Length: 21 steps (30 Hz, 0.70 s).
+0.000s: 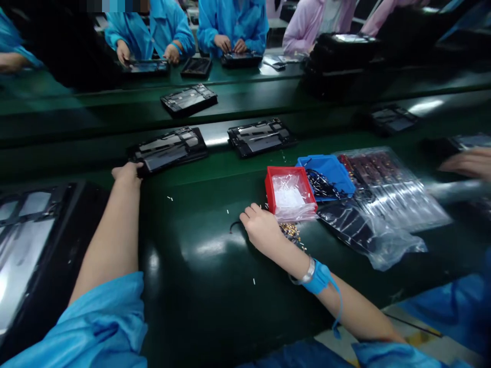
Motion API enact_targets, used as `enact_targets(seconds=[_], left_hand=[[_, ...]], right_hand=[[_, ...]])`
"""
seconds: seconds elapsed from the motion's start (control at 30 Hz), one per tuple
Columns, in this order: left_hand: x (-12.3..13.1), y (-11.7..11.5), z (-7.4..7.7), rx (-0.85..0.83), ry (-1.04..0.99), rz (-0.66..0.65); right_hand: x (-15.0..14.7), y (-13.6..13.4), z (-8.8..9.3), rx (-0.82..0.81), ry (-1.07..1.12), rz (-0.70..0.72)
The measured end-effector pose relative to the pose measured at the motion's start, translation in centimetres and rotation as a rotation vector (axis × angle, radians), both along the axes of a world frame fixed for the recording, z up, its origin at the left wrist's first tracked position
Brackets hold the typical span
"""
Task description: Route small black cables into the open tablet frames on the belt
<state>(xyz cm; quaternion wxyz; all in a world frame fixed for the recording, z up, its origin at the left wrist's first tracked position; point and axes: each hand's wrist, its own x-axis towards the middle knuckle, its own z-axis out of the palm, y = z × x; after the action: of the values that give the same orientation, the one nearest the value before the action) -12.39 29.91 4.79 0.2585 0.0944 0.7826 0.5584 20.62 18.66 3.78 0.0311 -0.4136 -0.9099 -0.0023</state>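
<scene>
Green conveyor belting [199,286] carried a black device frame [169,152], gripped at its near corner by the left hand [127,175]. The right hand [261,229] lay curled on the belt, its grip impossible to tell, beside loose gold parts [291,231] and a red bin [290,190] of clear film. A blue tray [337,171] still held dark cables, and another black frame [261,138] lay farther along, with no visible work on it.

Left hand [126,175] reaches forward; right hand [262,230] lies palm-down.
</scene>
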Motion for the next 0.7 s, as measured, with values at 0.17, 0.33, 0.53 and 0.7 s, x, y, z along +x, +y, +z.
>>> enact_targets(seconds=[0.17, 0.33, 0.53, 0.7], left_hand=[[1.8, 0.7, 0.9, 0.012, -0.231, -0.002], [4.6, 0.9, 1.6, 0.137, -0.494, -0.165], [7.6, 1.2, 2.5, 0.373, -0.480, -0.207], [13.0, 4.1, 2.6, 0.397, -0.508, -0.362]], right_hand=[[2.2, -2.7, 0.1, 0.173, 0.361, 0.066], [3.4, -4.6, -0.1, 0.171, 0.641, 0.065], [3.0, -5.5, -0.7, 0.116, 0.739, 0.066], [3.3, -6.7, 0.1, 0.087, 0.794, 0.132]])
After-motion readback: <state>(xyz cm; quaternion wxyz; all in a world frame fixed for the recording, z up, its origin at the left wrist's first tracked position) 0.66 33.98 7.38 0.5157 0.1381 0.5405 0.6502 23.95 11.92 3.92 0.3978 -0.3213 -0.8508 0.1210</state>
